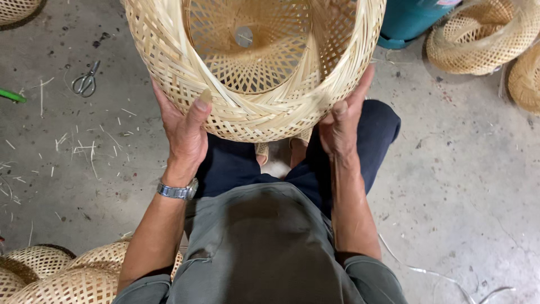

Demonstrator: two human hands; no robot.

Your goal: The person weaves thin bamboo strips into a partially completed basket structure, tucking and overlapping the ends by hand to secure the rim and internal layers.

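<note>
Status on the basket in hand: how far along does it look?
Done: the woven bamboo basket has closed walls, base and a braided rim. Finished-looking baskets lie stacked nearby. In hand: left hand and right hand grip its rim from both sides, opening facing the camera. Left: cannot tell; no loose strip ends show on it. Scissors lie untouched among floor trimmings.

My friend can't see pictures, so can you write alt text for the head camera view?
A seated person's left hand and right hand grip the sides of a large woven bamboo basket, seen from above. Scissors and bamboo scraps lie on the concrete floor, with more woven baskets nearby.
</note>
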